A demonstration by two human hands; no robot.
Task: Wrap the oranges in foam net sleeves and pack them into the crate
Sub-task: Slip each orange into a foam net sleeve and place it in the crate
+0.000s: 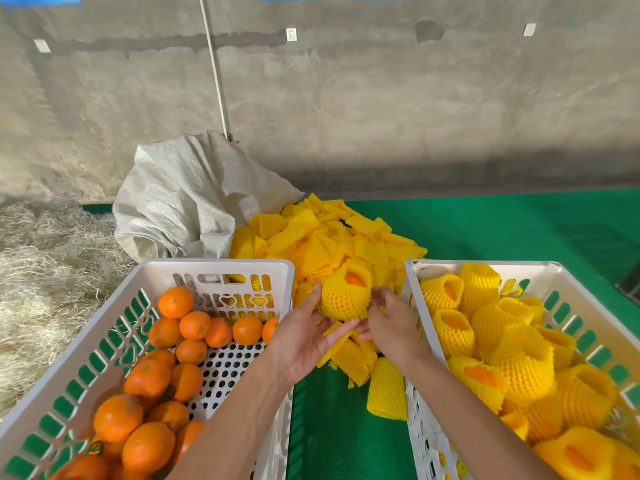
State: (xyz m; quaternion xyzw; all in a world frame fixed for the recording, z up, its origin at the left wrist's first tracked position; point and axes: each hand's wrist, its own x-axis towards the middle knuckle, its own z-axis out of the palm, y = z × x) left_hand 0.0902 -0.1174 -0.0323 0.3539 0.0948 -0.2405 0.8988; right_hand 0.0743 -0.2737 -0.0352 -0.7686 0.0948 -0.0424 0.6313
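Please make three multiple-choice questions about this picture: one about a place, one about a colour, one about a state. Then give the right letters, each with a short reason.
1. Where do the wrapped oranges lie?
A. in the right crate
B. on the straw
C. inside the sack

2. What colour are the foam net sleeves?
A. white
B. yellow
C. blue

3. What state is the orange between the hands in?
A. bare
B. cut in half
C. inside a sleeve, top showing

Answers:
1 A: the netted fruit fills the right crate, while the left crate has bare oranges.
2 B: the pile is yellow.
3 C: the left hand and right hand have their grip on a netted orange.
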